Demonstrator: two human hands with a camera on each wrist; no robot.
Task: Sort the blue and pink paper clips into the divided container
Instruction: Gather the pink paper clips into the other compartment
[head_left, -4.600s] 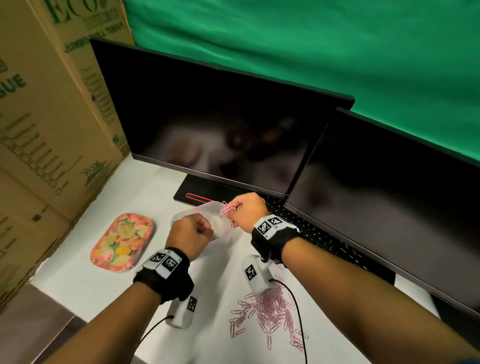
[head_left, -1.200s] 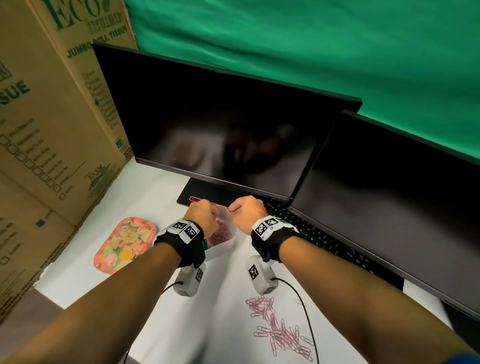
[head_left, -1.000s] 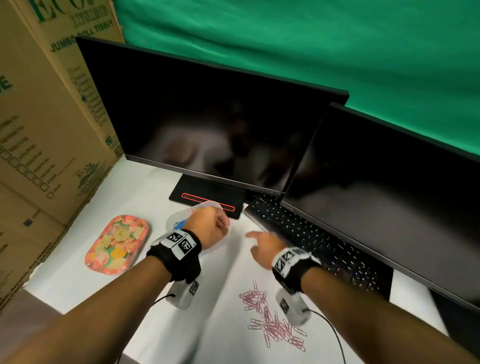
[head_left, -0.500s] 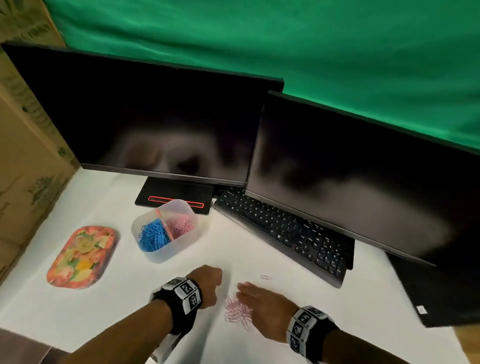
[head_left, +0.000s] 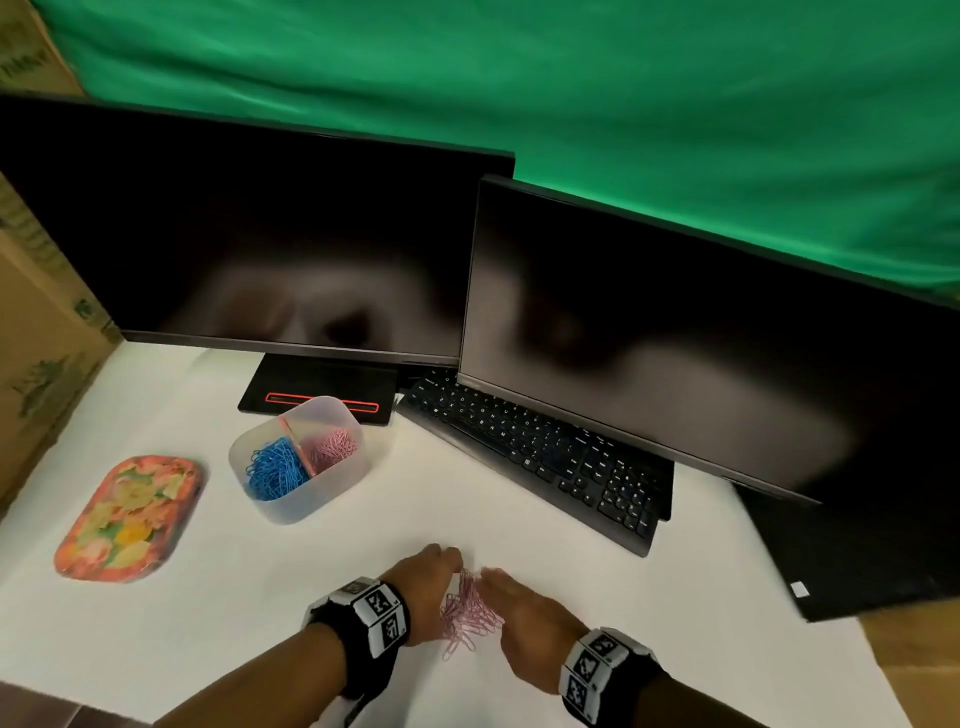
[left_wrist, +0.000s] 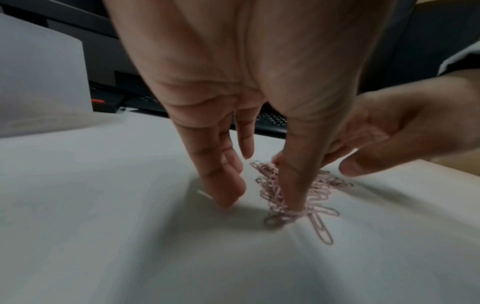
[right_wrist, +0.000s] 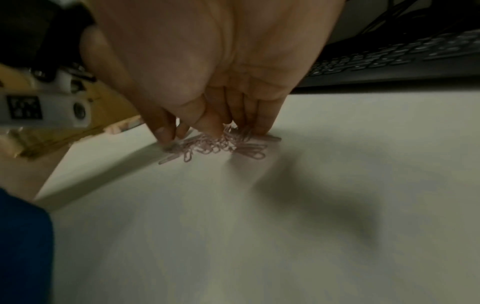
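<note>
A translucent divided container stands on the white table, with blue paper clips in its left half and pink paper clips in its right half. Near the front edge lies a loose pile of pink clips. My left hand is on the pile's left side, fingers straight down, thumb pressing on the clips. From the right, my right hand touches the pile with extended fingers. Neither hand lifts any clips.
Two dark monitors stand at the back, with a black keyboard under the right one. A floral tray lies left of the container. Cardboard boxes wall off the left. The table's edge runs at the lower right.
Both hands have left the container, which now stands on the table, and come down to the front. In the last half second they closed in and bunched the pile narrower.
</note>
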